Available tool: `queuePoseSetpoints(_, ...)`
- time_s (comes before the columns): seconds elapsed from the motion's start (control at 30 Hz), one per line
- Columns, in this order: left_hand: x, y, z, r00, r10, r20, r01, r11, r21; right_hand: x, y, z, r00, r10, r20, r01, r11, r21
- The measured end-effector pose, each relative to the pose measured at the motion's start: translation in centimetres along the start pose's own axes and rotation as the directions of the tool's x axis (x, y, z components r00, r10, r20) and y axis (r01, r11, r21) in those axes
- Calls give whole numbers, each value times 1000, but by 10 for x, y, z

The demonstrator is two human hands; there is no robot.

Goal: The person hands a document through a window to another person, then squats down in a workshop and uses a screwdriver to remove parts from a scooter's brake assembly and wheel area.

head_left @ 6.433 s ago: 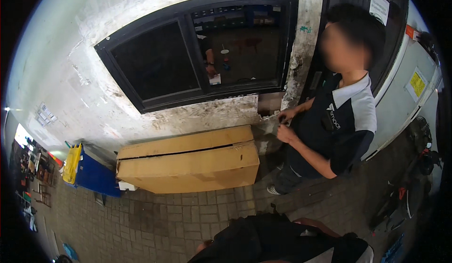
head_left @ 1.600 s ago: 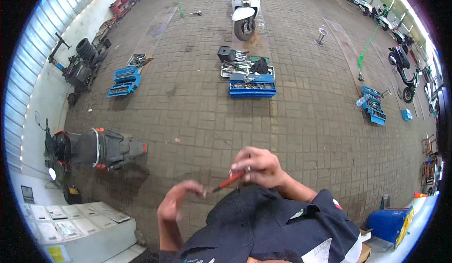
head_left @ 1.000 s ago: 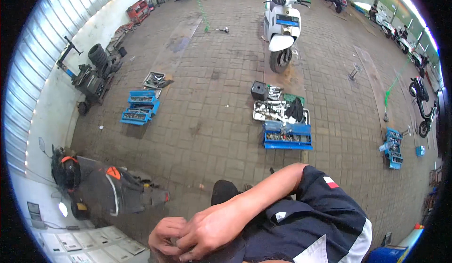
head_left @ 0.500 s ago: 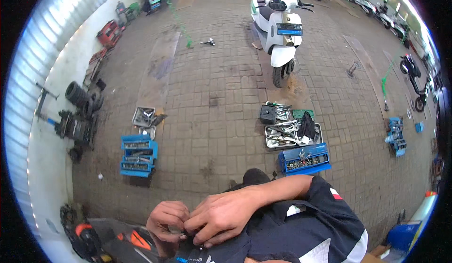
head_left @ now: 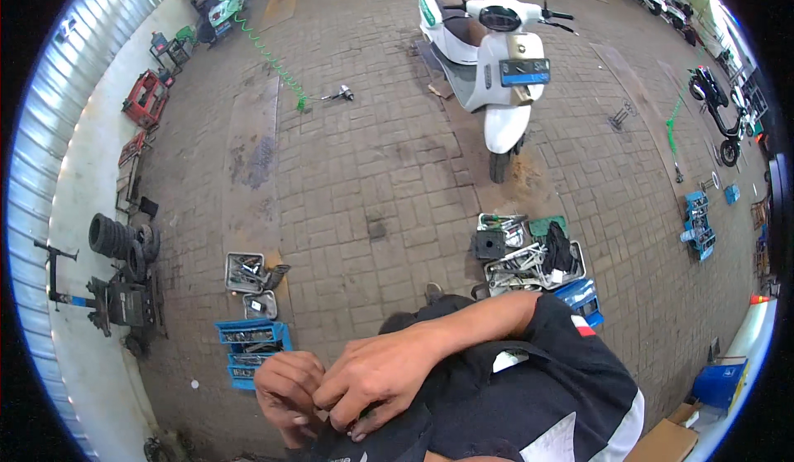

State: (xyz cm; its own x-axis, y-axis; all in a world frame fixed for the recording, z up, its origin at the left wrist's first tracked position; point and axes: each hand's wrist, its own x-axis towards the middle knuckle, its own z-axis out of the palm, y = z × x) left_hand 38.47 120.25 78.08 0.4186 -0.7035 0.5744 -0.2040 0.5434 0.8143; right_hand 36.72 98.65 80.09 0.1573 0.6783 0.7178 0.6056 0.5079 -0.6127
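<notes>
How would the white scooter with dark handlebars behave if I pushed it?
The white scooter would probably feel heavy, given its bulky body. It may roll on its black front wheel, though any stand is out of sight. Pushed sideways, its tall, narrow shape could tip.

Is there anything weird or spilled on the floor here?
Yes: a rusty-brown patch beside the black front wheel of the white scooter looks like a spill, though I can't tell of what. Also, a crumpled black cloth lies over silver metal tools heaped in a shallow tray, which looks untidy.

Whether the right hand (head_left: 374, 381) holds anything is hidden.
</notes>
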Motion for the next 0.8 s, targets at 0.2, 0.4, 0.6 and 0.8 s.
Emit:
queuePoseSetpoints(0.2, -11, -60, -122, 712, -68, -699, 48, 998, -48, 29, 145, -137, 1000, 19, 9, -20, 983, 185)
queuePoseSetpoints(0.4, -12, -207, -295, 296, -685, -665, 823, 536, -186, -91, 396, -262, 550, 758, -351, -770, 623, 138)
queuePoseSetpoints(0.6, 52, -324, -468, 262, -929, -261, 844, 89, 530, -418, 511, -243, -736, 618, -276, -610, -430, 666)
queuePoseSetpoints(0.8, 108, -399, -656, 272, -961, -54, 835, 207, 510, -465, 460, -216, -823, 491, -285, -466, -298, 833)
